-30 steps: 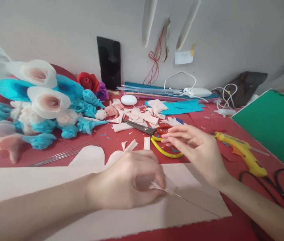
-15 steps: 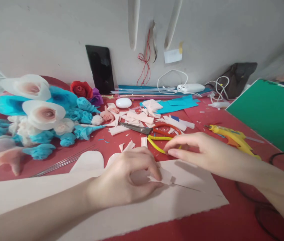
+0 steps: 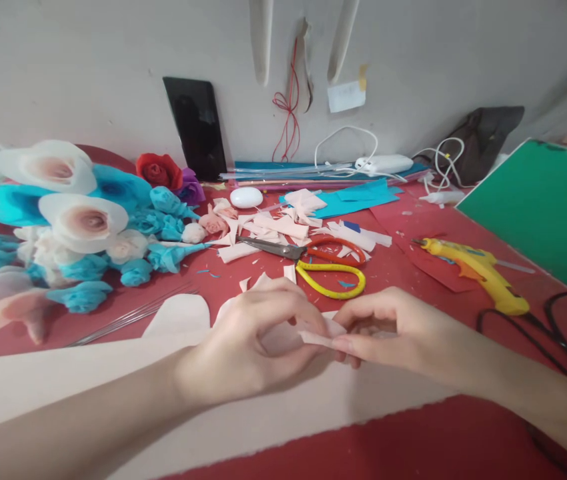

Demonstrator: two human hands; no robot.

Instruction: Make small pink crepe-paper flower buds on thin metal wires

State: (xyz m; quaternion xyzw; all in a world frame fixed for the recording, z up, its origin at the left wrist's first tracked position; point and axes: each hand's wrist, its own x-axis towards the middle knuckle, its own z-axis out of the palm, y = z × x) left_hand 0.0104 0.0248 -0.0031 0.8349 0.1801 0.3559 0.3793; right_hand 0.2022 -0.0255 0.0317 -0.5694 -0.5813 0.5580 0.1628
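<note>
We've got both hands on a small pale paper piece (image 3: 317,339), over the big pale sheet (image 3: 203,427).
Our L hand (image 3: 258,340) pinches it btwn thumb & fingers; our R hand (image 3: 388,330) grips it too, thumb on the near edge (some fingertips hidden). Beyond: scissors (image 3: 293,251) w/ red & yellow handles, near pale scraps (image 3: 283,227); yellow glue gun (image 3: 483,270) to R, blue & white flowers (image 3: 76,223) to L, dark phone (image 3: 196,127) at back.

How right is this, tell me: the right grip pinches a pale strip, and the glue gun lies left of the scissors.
Wrong side: in the head view, the glue gun lies right of the scissors. The right grip does pinch a pale strip.
</note>
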